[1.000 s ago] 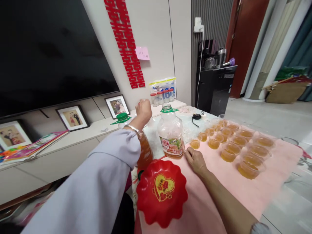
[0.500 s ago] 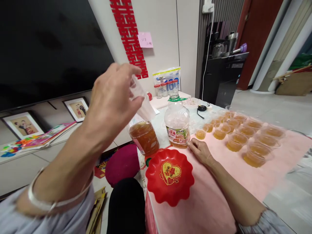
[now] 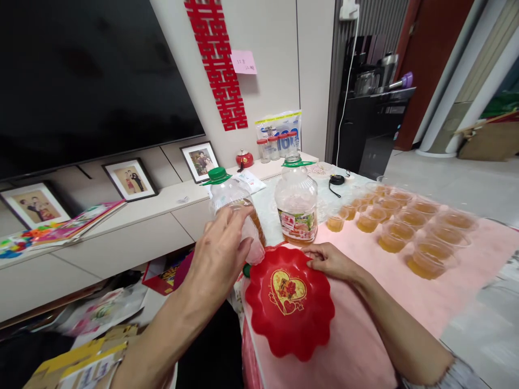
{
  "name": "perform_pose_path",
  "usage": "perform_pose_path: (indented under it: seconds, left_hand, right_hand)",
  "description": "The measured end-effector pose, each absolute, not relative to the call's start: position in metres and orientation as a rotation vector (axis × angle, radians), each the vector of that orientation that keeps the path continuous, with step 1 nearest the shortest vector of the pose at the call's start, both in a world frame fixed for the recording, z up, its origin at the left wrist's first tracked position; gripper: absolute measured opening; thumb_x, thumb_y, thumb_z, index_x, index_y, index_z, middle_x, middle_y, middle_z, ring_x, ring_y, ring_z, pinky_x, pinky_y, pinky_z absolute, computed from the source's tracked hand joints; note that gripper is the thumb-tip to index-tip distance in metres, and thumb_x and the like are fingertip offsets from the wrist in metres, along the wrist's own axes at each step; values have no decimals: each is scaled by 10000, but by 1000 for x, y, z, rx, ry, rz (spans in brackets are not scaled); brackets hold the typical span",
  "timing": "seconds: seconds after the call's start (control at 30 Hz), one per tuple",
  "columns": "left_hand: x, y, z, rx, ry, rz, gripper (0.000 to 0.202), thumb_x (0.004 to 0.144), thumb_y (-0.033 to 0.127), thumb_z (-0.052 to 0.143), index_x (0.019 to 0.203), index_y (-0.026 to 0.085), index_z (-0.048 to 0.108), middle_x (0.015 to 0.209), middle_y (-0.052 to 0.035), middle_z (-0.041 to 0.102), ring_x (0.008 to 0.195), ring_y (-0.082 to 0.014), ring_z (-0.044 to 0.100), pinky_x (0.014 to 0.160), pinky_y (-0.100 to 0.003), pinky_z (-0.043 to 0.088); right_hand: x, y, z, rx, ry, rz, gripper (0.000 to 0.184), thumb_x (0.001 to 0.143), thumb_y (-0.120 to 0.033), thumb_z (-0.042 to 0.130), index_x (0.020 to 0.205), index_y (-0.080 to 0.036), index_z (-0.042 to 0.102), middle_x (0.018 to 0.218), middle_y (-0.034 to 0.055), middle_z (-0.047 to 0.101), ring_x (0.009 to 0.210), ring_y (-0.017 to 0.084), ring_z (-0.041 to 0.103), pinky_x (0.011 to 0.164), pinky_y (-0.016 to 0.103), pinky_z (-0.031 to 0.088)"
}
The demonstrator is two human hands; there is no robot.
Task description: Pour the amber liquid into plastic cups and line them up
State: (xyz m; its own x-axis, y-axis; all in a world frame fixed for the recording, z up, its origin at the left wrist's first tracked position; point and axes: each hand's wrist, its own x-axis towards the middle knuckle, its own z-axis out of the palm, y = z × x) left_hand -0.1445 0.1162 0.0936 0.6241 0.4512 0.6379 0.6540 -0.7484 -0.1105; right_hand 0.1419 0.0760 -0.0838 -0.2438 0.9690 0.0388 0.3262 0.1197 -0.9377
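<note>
My left hand (image 3: 225, 240) is closed on a whitish translucent plastic cup (image 3: 253, 246), partly hidden by the fingers, just above the left rim of a red scalloped plate (image 3: 290, 337). Thumb and fingers of my right hand (image 3: 332, 262) pinch that plate's upper right rim. Behind my left hand stands a large clear jug (image 3: 227, 189) with amber liquid and a green cap. Another jug (image 3: 298, 221), uncapped and with a little amber liquid at its bottom, stands beyond the plate. A small green cap (image 3: 246, 270) lies by the plate's left edge.
Several clear cups of amber liquid (image 3: 395, 235) stand in rows on the pink cloth (image 3: 365, 324) at right. A black tape measure (image 3: 336, 179) and small red-lidded jars (image 3: 273, 148) are farther back. Framed photos (image 3: 130, 181) line the low cabinet at left.
My left hand has come down with the translucent cup, from above the left jug to beside the plate. My right hand has moved from the right jug's base onto the plate's rim; the plate has shifted slightly.
</note>
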Motion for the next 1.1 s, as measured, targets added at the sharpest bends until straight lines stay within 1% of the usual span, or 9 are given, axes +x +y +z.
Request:
perform_pose_path:
  seconds: [0.13,0.23,0.37,0.53,0.6,0.8,0.9,1.0,1.1]
  left_hand:
    - [-137,122,79,-2510,-824,-844,625,794,30,761,1348,187,518,1070,-40,654,904,-216,713,761,-354,646]
    - [-132,128,63,-2519,-829,-819,693,763,17,788,1368,185,497,1100,-56,649,963,-248,712,770,-380,648]
    - [-126,136,42,-2564,-824,-796,632,808,18,742,1361,182,485,1058,-55,637,960,-254,694,774,-404,632]
    - [-118,145,23,-2634,-861,-724,536,827,-2,704,1317,151,550,1021,-68,654,915,-249,688,752,-394,607]
    - [-114,147,18,-2675,-889,-686,523,841,9,698,1328,146,564,1032,-75,660,938,-252,691,782,-403,608]
    - [-108,146,15,-2843,-987,-534,591,835,28,730,1386,146,553,1132,-87,676,1063,-270,692,918,-448,606]
    - [-109,147,17,-2892,-1055,-486,587,881,76,711,1433,125,519,1205,-101,684,1154,-262,666,1011,-448,574]
    - [-113,146,21,-2899,-1131,-464,577,951,176,666,1487,81,475,1258,-126,682,1188,-254,630,1074,-451,528]
    - [-117,140,28,-2864,-1208,-436,469,995,189,561,1453,88,531,1255,-134,675,1167,-270,599,1057,-471,499]
  right_hand:
    - [148,75,-87,-1287,-1663,1265,324,1030,-461,677,1123,-150,683,815,-39,622,603,81,557,545,218,496]
    - [152,75,-91,-1299,-1662,1350,293,1030,-437,685,1086,-149,679,792,-48,609,570,66,526,516,201,473]
    - [154,76,-90,-1299,-1647,1411,280,1031,-416,687,1126,-152,674,811,-43,618,578,67,535,524,202,484]
    - [154,77,-91,-1316,-1617,1415,281,1033,-401,687,1164,-154,665,815,-46,616,563,60,521,510,194,474]
    - [154,78,-92,-1321,-1613,1409,281,1033,-397,688,1172,-154,663,817,-46,617,561,59,519,506,191,470]
    - [156,78,-92,-1308,-1620,1393,267,1024,-383,702,1155,-153,669,828,-42,624,583,66,540,531,202,494]
    - [156,78,-90,-1302,-1612,1383,277,1020,-389,707,1161,-154,671,836,-39,628,599,71,552,544,208,505]
    - [155,78,-88,-1306,-1583,1370,298,1027,-403,696,1191,-157,663,844,-36,630,604,74,556,546,212,508]
    - [154,77,-89,-1316,-1552,1358,297,1030,-403,691,1195,-157,661,835,-39,626,592,72,549,543,212,505]
